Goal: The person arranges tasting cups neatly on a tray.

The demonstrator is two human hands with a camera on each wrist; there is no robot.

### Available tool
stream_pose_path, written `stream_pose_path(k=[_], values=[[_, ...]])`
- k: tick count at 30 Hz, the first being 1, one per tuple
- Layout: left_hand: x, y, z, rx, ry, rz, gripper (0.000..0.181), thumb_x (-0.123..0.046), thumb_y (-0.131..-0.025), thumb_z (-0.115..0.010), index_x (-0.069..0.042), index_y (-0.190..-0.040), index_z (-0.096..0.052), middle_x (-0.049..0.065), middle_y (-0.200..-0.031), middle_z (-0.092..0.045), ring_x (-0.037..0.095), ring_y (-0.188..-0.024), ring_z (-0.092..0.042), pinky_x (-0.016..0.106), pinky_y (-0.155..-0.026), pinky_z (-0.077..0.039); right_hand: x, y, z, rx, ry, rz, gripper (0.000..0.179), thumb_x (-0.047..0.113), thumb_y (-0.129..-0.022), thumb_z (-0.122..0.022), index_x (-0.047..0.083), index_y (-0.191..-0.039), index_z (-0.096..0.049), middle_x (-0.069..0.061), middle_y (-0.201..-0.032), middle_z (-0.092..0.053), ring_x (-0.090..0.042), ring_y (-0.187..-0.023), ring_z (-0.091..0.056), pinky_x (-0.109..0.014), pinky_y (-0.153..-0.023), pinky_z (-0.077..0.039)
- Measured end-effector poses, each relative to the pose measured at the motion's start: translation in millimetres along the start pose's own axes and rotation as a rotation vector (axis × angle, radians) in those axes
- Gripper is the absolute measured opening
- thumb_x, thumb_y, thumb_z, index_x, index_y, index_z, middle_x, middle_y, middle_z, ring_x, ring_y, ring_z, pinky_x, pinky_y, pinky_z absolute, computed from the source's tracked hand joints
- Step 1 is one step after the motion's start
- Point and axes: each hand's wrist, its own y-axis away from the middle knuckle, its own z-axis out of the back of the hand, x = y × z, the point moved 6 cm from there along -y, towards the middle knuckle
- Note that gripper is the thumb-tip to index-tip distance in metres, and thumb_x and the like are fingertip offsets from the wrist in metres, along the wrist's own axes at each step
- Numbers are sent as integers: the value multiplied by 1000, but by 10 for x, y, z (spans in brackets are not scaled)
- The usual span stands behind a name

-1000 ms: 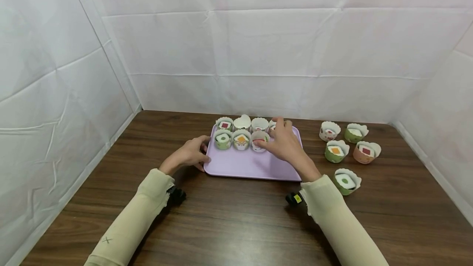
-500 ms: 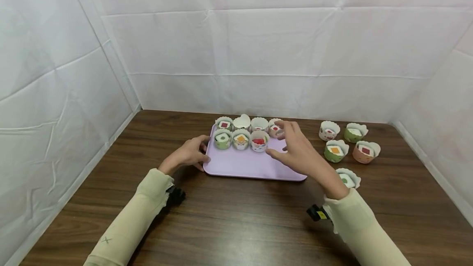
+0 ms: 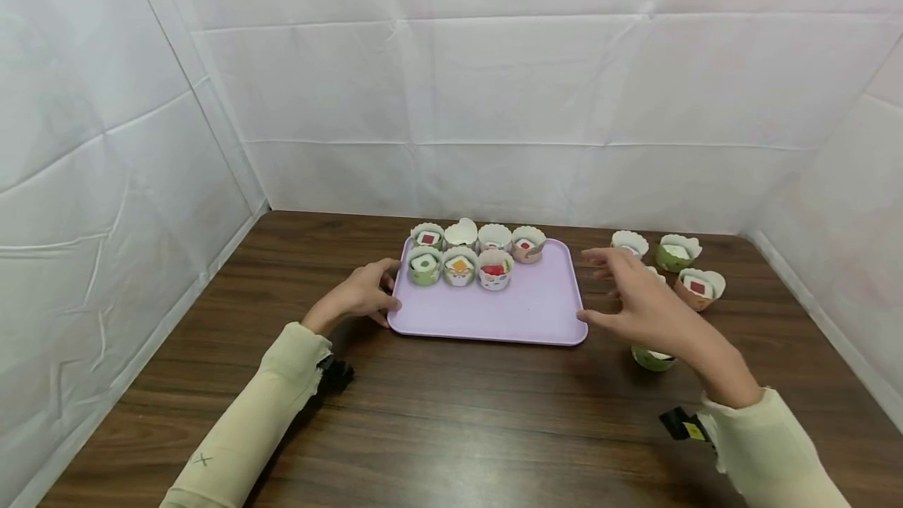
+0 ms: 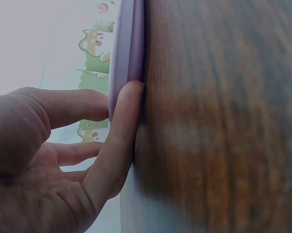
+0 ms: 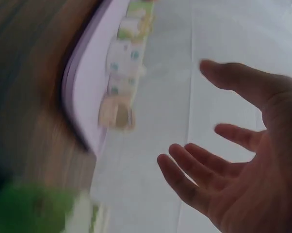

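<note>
My left hand (image 3: 361,291) pinches the left edge of a lilac tray (image 3: 522,316); in the left wrist view its thumb and a finger lie on either side of the rim. Paper cupcake cups stand on the tray in two rows at its back left. The front row has a green cup (image 3: 425,267), a white cup with an orange square (image 3: 460,267) and one with red pieces (image 3: 495,270). My right hand (image 3: 652,308) holds nothing, fingers apart, just right of the tray. It partly covers some cups on the table, among them a green cup (image 3: 652,359).
Right of the tray, more cups stand loose on the dark wooden table (image 3: 437,422): a green one (image 3: 679,254), an orange one (image 3: 694,292) and a white one (image 3: 630,241) near the back. White sheeting (image 3: 522,100) walls off the back and sides.
My right hand has drawn away from the cups on the tray and moved right, past the tray's right edge toward the loose cups. The left hand and tray have stayed in place.
</note>
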Motion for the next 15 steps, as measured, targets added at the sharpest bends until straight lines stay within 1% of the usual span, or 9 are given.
stream_pose_path(k=[3,4,7,10,11,13,14,15], values=[[-4,-7,-3,0,3,-3,77,8,-91,-68,1,-159,-31,25,-121,-51,29,-83,-69,37,-63,-68,-132,113,94,12,67,17,71,22,-79,-91,8,-138,-54,-15,-133,-57,-34,-116,-63,-54,-90,-58],[-4,-8,-5,0,5,-2,77,8,-91,-68,0,-158,-31,25,-121,-51,29,-82,-69,37,-63,-68,-181,150,115,26,83,14,69,24,-77,-92,11,-135,-56,-14,-132,-58,-33,-115,-63,-53,-89,-58],[-7,-1,-9,1,5,1,77,8,-91,-68,0,-158,-32,25,-121,-51,29,-82,-69,37,-63,-68,-312,242,157,79,110,40,65,32,-74,-94,14,-127,-63,-11,-126,-64,-31,-111,-66,-49,-86,-59],[-8,5,-7,0,3,2,77,8,-91,-68,0,-159,-31,25,-121,-51,29,-82,-69,37,-63,-68,-442,314,177,138,123,62,63,33,-71,-95,13,-123,-66,-8,-121,-67,-28,-107,-68,-43,-85,-60],[-7,7,-4,0,3,1,78,8,-91,-68,0,-159,-31,25,-121,-51,29,-82,-69,37,-63,-68,-486,333,178,162,109,66,64,31,-70,-95,11,-124,-66,-9,-122,-68,-28,-107,-68,-40,-86,-61],[1,6,3,-2,2,2,78,8,-91,-68,-1,-159,-31,25,-121,-51,29,-82,-69,37,-63,-68,-579,368,179,215,55,53,68,28,-69,-96,8,-126,-65,-10,-125,-67,-24,-112,-67,-30,-91,-60],[5,2,3,-2,1,2,78,8,-91,-68,-1,-159,-31,25,-121,-51,29,-83,-69,37,-63,-68,-627,386,178,242,13,40,71,27,-69,-96,6,-129,-64,-12,-128,-66,-20,-115,-65,-25,-93,-59],[10,-2,2,-1,0,1,78,7,-91,-68,-1,-159,-31,25,-122,-51,29,-83,-69,37,-63,-68,-673,404,173,269,-37,23,74,28,-69,-96,5,-131,-63,-13,-131,-65,-13,-118,-63,-20,-94,-57]])
